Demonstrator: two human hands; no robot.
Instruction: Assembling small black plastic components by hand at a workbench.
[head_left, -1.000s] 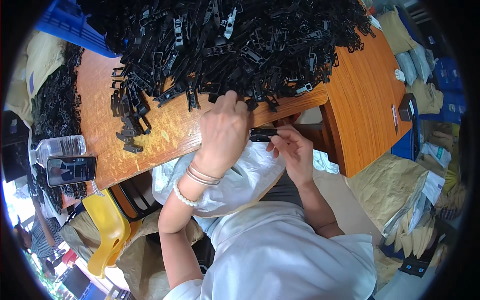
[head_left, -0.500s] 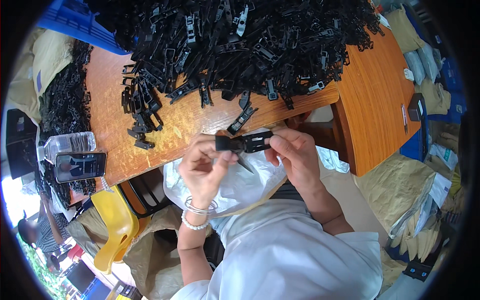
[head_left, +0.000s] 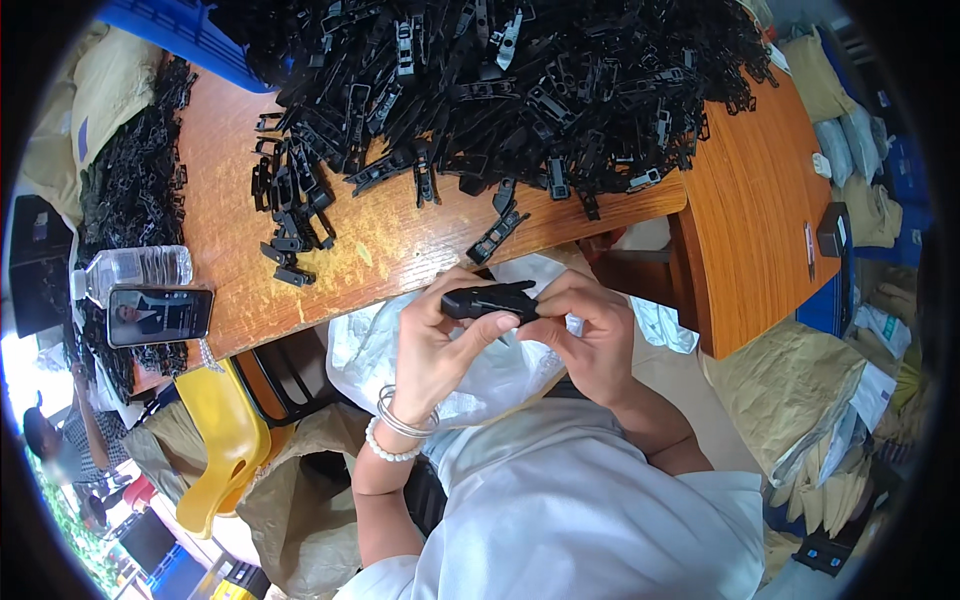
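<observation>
A black plastic part (head_left: pixel 482 301), clip-like and longish, is between my two hands over my lap. My left hand (head_left: pixel 440 335) grips its left end, with the thumb along the near side. The fingertips of my right hand (head_left: pixel 592 328) pinch the right end. My fingers cover some of the part, so its full shape is hidden. Beneath the hands, a white plastic bag (head_left: pixel 385 360) lies open across my lap. Just beyond them, one similar black piece (head_left: pixel 497 238) rests at the table's front edge.
A large heap of black plastic parts (head_left: pixel 480 110) covers the back of the wooden table (head_left: pixel 365 255). A smaller cluster (head_left: pixel 293 205) lies to its left. At the left are a phone (head_left: pixel 160 316), a clear bottle (head_left: pixel 140 268) and a yellow chair (head_left: pixel 225 450). Brown sacks (head_left: pixel 790 385) stand at right.
The black part has turned in my hands; its open frame end no longer shows. My right hand has moved slightly down and closer to my left hand.
</observation>
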